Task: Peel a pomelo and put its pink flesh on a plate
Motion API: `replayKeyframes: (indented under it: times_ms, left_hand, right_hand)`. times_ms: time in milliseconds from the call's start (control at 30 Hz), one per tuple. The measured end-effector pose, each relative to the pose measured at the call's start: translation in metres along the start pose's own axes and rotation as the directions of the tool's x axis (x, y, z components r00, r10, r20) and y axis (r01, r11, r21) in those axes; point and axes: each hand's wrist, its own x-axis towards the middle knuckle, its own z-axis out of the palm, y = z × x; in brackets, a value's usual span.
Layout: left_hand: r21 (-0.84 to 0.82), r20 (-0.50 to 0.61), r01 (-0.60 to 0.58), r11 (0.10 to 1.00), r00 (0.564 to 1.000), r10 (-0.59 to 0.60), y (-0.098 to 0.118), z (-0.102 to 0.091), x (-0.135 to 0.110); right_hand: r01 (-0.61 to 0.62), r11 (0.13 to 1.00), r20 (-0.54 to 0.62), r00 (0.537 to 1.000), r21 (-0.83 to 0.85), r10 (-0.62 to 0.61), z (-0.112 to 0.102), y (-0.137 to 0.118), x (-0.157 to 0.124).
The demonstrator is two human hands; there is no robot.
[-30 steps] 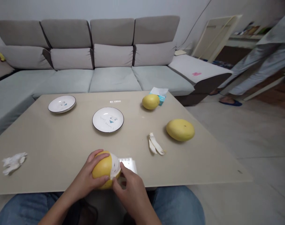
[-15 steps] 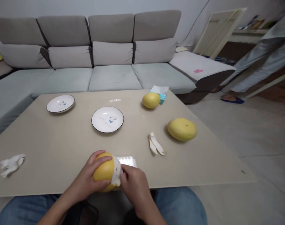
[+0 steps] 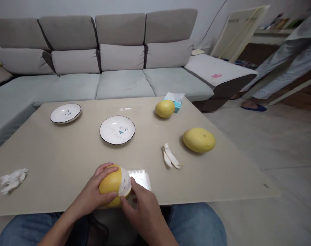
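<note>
Yellow pomelo (image 3: 113, 185), partly peeled to white pith, at table's near edge.

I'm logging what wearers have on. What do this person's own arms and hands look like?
Both the left hand and right hand are bare: no gloves, rings or watch visible. The forearms show no sleeves. Blue jeans cover the legs.
</note>
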Motion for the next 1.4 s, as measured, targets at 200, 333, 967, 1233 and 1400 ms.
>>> replayKeyframes:
  times_ms: [200, 333, 967, 1233, 1400]
  left_hand:
    - [-0.027, 0.016, 0.001, 1.000, 1.000, -0.001, -0.004, -0.006, 0.005]
    - [-0.021, 0.036, 0.006, 1.000, 0.999, -0.005, -0.001, -0.008, 0.008]
    - [0.014, 0.034, 0.012, 1.000, 0.999, -0.012, 0.008, -0.031, 0.021]
    - [0.142, -0.052, 0.040, 0.989, 0.998, -0.033, 0.013, -0.011, 0.004]
    - [0.190, -0.018, 0.024, 0.981, 1.000, -0.021, 0.016, -0.001, 0.000]
  right_hand:
    - [0.028, 0.999, 0.059, 0.998, 0.030, -0.030, -0.013, -0.001, 0.007]
    - [0.029, 0.999, 0.080, 0.996, 0.027, -0.031, -0.018, -0.003, 0.011]
    - [0.488, 0.867, 0.146, 0.869, -0.101, -0.472, -0.032, -0.001, 0.027]
    - [0.512, 0.837, 0.243, 0.852, -0.192, -0.465, -0.037, -0.005, 0.034]
    - [0.557, 0.767, 0.317, 0.825, -0.317, -0.468, -0.025, -0.003, 0.038]
